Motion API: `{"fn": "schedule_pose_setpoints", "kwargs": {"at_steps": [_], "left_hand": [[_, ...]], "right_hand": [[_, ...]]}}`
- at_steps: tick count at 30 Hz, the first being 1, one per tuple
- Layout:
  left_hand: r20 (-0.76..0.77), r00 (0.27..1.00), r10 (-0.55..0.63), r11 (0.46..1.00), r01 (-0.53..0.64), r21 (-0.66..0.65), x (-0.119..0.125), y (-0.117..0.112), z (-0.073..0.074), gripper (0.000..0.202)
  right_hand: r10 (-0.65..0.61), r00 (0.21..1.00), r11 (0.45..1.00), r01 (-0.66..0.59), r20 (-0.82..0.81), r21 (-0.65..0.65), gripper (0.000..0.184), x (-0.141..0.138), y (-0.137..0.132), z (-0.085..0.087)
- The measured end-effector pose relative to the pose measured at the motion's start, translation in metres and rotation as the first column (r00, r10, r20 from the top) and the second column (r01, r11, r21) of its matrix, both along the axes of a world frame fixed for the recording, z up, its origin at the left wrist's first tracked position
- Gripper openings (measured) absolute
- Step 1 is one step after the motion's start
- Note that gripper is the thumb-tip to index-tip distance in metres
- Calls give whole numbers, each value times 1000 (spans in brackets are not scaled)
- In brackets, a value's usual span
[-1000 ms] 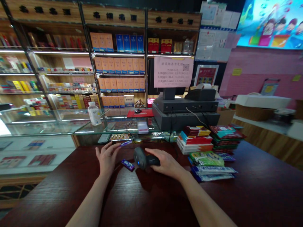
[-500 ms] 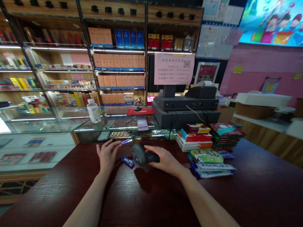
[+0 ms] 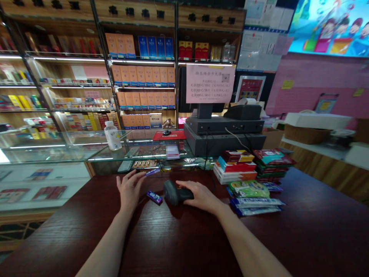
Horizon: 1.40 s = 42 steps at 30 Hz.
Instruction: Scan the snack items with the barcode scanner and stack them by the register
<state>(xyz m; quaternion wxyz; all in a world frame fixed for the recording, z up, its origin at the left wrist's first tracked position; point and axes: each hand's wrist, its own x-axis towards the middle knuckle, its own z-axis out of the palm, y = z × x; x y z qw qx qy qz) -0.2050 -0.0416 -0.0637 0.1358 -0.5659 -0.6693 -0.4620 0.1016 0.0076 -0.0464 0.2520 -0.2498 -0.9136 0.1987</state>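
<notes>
My right hand point(image 3: 200, 196) is wrapped round the handle of a dark barcode scanner point(image 3: 172, 192), whose head lies low on the dark wooden counter point(image 3: 178, 246). My left hand point(image 3: 130, 189) hovers open, fingers spread, just left of a small purple packet point(image 3: 154, 197) lying on the counter. A second purple packet point(image 3: 152, 172) lies at the counter's far edge, close to my left fingertips.
Stacks of flat packaged goods point(image 3: 250, 175) sit right of the scanner. Behind stand a till unit with a screen and a pink notice point(image 3: 210, 115), a glass display case point(image 3: 86, 150) with a white bottle point(image 3: 112, 135), and shelves of boxed goods point(image 3: 141, 77).
The scanner's head has dropped from a slightly raised tilt down towards the counter. My left hand stays spread beside the purple packet.
</notes>
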Motion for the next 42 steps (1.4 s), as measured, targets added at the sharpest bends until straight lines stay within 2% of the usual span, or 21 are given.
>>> {"fn": "schedule_pose_setpoints", "kwargs": {"at_steps": [4,10,13,16,21,26,30,34,37,42], "left_hand": [[0,1000,-9,1000,9,13,3,-1,3,21],[-17,999,-29,998,30,46,7,-1,5,22],[-26,999,-48,996,49,72,10,0,4,23],[-48,996,-74,994,78,82,17,0,5,23],[-144,978,-149,978,168,127,37,-4,13,19],[-229,947,-226,956,261,136,53,-8,18,18],[-244,938,-245,949,284,139,60,-8,16,17],[-255,939,-231,947,278,163,61,-7,13,16],[-268,937,-224,947,274,168,62,-6,11,17],[-249,954,-167,955,219,198,64,-1,10,18]], "right_hand": [[-21,999,1000,21,26,1,72,2,5,-9],[-50,997,999,50,52,-8,73,2,1,-4],[-124,992,992,124,-26,-17,57,-2,-4,1],[-198,962,978,181,-189,-104,44,-8,-6,2],[-219,890,950,100,-400,-297,44,-20,-5,0],[-218,825,900,-37,-522,-434,49,-27,-6,1],[-235,807,881,-59,-542,-469,48,-28,-9,5],[-280,822,898,40,-496,-439,43,-28,-11,7],[-306,833,899,93,-462,-428,42,-30,-10,4],[-325,819,883,84,-473,-461,43,-36,-2,-3]]}}
